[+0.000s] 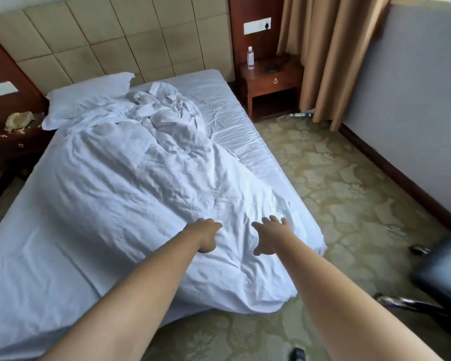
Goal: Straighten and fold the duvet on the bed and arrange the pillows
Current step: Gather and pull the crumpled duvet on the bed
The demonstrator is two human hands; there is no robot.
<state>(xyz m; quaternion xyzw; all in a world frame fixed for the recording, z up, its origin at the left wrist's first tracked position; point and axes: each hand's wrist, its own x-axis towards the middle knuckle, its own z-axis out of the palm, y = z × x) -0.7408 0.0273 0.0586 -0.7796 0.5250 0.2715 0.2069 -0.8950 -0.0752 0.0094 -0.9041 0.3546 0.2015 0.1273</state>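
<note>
A crumpled white duvet (141,183) lies diagonally across the bed (37,269), bunched up near the headboard, its foot end hanging over the bed's near right corner. One white pillow (89,102) lies at the head on the left, partly under the duvet. My left hand (206,235) reaches over the duvet's lower part with its fingers curled down toward the cloth; whether it grips the cloth I cannot tell. My right hand (268,234) is spread with straight fingers just above or on the duvet, beside the left hand.
A wooden nightstand (271,84) with a water bottle (250,58) stands right of the bed, by tan curtains (331,56). Another nightstand (13,142) with litter is at the left. A black swivel chair (443,277) stands on the patterned carpet (336,191) at the right.
</note>
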